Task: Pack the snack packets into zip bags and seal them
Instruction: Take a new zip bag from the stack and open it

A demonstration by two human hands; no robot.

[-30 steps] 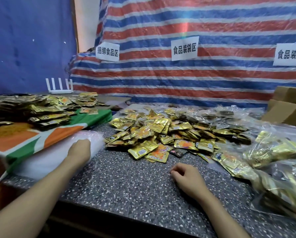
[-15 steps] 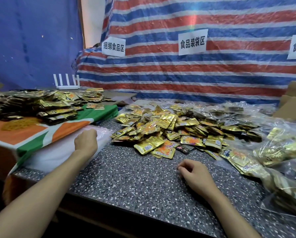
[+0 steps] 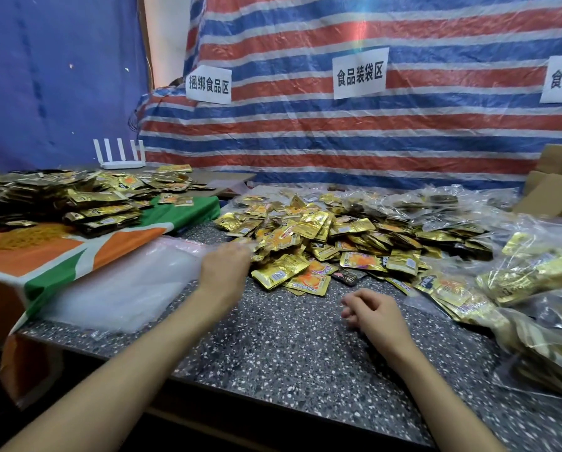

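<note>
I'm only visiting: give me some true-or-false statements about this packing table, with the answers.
1. Gold packets lie heaped on the speckled table. True.
2. The sheet behind is plain green. False: it has red, white and blue stripes.
3. A white router stands at back left. True.
4. The filled bags lie at far left. False: they lie at right.
5. Cardboard boxes sit at far right. True.

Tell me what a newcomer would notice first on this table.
The heap of gold snack packets in the middle of the table, before a red-and-blue striped tarp. Clear zip bags lie stacked at the left, filled bags pile at the right, and the left hand is at the heap's near-left edge.
</note>
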